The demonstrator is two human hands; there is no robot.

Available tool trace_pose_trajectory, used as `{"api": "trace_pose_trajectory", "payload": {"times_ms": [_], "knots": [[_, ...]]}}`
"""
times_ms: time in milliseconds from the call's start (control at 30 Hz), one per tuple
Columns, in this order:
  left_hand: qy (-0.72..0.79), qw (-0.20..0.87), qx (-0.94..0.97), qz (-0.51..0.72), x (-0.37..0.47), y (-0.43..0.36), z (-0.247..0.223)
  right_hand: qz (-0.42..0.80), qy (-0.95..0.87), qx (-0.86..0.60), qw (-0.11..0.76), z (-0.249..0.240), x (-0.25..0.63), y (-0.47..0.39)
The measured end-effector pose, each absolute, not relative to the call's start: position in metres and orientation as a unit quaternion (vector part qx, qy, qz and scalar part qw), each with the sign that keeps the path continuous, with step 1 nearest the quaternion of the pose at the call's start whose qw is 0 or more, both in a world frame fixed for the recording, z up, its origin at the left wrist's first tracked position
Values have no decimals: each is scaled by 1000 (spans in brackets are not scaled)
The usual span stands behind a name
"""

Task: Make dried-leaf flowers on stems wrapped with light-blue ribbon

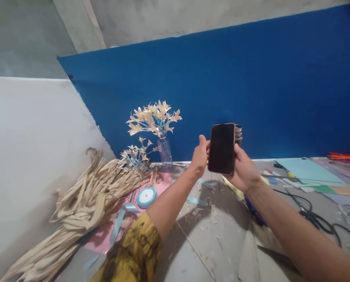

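Observation:
Upright above the table, a smartphone (pixel 221 149) with a dark screen and a light brown edge faces me. My right hand (pixel 245 168) grips its lower right side, the thumb along the edge. At the phone's left edge is my left hand (pixel 201 156), its thumb raised clear of the screen and its fingers partly hidden behind the phone. Left of the hands, cream paper-like flowers (pixel 156 117) on light blue stems stand in a clear bottle (pixel 164 150). A smaller flower bunch (pixel 136 156) sits beside it. A dark cylindrical object (pixel 239 135) shows partly behind the phone.
Dried husk strips (pixel 95 199) heap up at the left, beside a blue ribbon roll (pixel 146 197) on pink paper (pixel 100 237). Scraps litter the grey table (pixel 201 243). Black cable (pixel 317 221) and coloured sheets (pixel 313 172) lie right. A blue panel (pixel 222 78) stands behind.

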State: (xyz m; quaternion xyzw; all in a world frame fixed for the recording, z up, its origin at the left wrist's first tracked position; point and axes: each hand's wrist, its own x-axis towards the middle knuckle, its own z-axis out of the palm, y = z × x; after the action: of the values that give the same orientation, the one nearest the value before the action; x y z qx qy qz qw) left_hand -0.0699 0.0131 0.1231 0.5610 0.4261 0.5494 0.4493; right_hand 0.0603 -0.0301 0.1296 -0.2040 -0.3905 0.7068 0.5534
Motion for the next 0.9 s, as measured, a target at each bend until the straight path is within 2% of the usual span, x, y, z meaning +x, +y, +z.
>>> {"api": "trace_pose_trajectory", "payload": {"times_ms": [67,100,267,433,667,900], "knots": [[499,332,625,500,-85,21,122,708,-382,-217,553,133,70,-35],[571,269,650,423,-94,25,117,707,-377,-227,554,132,75,-37],[702,224,614,283,-117,36,57,699,-354,-256,566,111,91,-54],[756,175,582,244,-107,52,16,717,-317,-284,552,84,94,-59],[781,172,556,225,-118,72,24,730,-294,-284,547,69,100,-54],[768,166,558,269,-160,47,63,766,-271,-286,508,61,94,-55]]}}
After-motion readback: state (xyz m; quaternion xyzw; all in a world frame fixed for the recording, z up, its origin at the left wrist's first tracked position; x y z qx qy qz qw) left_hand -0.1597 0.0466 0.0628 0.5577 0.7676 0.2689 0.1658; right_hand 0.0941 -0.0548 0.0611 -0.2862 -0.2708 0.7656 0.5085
